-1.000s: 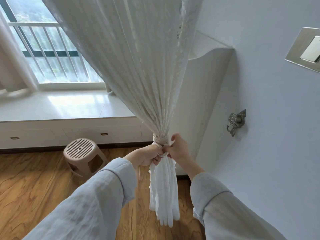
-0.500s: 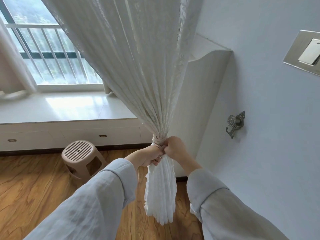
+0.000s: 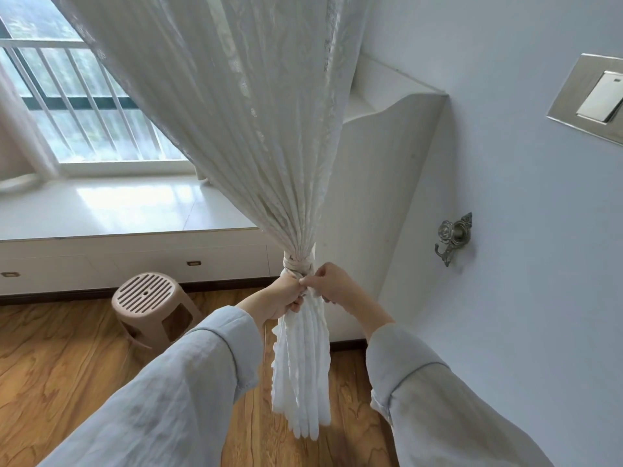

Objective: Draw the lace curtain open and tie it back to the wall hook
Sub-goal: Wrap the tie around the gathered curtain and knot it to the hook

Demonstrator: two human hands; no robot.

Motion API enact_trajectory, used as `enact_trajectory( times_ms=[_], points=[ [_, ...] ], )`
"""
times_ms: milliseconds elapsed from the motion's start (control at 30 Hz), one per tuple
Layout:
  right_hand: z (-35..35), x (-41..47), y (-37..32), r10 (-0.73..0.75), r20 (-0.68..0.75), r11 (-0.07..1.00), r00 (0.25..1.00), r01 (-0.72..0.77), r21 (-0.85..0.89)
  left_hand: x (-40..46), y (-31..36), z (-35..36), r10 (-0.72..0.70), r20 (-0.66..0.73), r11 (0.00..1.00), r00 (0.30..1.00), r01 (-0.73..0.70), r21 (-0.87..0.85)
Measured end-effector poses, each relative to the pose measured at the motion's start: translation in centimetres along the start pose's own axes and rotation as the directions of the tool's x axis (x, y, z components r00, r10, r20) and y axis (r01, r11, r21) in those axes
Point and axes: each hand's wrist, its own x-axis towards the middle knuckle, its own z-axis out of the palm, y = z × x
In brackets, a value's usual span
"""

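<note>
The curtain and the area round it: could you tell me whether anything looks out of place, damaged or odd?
Nothing looks damaged or spilled. The lace curtain is bunched and bound by a tie-back, which both hands grip just below: left hand, right hand. The tie is not yet on the wall hook, which stands bare to the right.

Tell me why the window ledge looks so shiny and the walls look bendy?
In the head view, daylight from the window bounces off the glossy ledge as white glare. The wide-angle lens bows straight edges, so the wall and light switch look tilted. The lace curtain glows because light shines through it. The hook casts only a faint shadow. Both hands look sharp.
</note>
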Motion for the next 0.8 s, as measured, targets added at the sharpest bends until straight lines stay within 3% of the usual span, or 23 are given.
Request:
enact_trajectory(
  times_ms=[100, 200, 300, 400, 467, 533, 567, 633, 700, 800],
  points=[
    [-0.1, 0.2, 0.0, -0.041, 0.000, 0.987, 0.999, 0.041, -0.158, -0.3, 0.1, 0.1, 0.000, 0.012, 1.000, 1.000, 0.000, 0.011],
    [-0.5, 0.4, -0.3, 0.021, -0.013, 0.973, 1.000, -0.023, -0.232, 0.0, -0.2, 0.3, 0.017, 0.035, 0.998, 0.999, -0.019, 0.055],
    [-1.3, 0.4, -0.7, 0.039, 0.082, 0.966, 0.996, -0.016, -0.259, 0.1, -0.5, 0.6, 0.023, 0.018, 0.998, 1.000, -0.024, 0.064],
    [-1.7, 0.2, -0.5, -0.042, 0.203, 0.997, 0.978, 0.028, 0.069, 0.2, -0.4, 0.5, 0.026, -0.015, 0.999, 1.000, -0.025, 0.034],
    [-1.8, 0.1, -0.5, -0.084, 0.179, 0.904, 0.980, 0.000, 0.427, 0.4, -0.3, 0.3, 0.021, -0.034, 1.000, 0.999, -0.020, 0.009],
    [-1.8, 0.0, -0.8, -0.068, 0.126, 0.810, 0.990, -0.019, 0.586, 0.7, -0.4, 0.1, 0.020, -0.033, 1.000, 0.999, -0.019, 0.009],
    [-1.8, -0.2, -1.1, -0.029, 0.098, 0.850, 0.995, -0.027, 0.527, 0.8, -0.5, 0.1, 0.016, -0.030, 1.000, 0.999, -0.016, 0.014],
    [-1.8, -0.5, -1.6, 0.073, 0.070, 0.980, 0.995, -0.085, 0.181, 1.0, -0.6, 0.1, 0.010, -0.026, 1.000, 1.000, -0.009, 0.029],
    [-1.8, -0.9, -1.9, 0.127, 0.090, 0.984, 0.988, -0.114, -0.137, 1.0, -0.6, 0.2, 0.009, -0.018, 0.999, 1.000, -0.008, 0.047],
    [-1.8, -0.8, -1.7, 0.094, 0.196, 0.978, 0.976, -0.054, -0.200, 0.7, -0.5, 0.6, 0.004, -0.019, 0.998, 1.000, -0.003, 0.065]
  ],
)
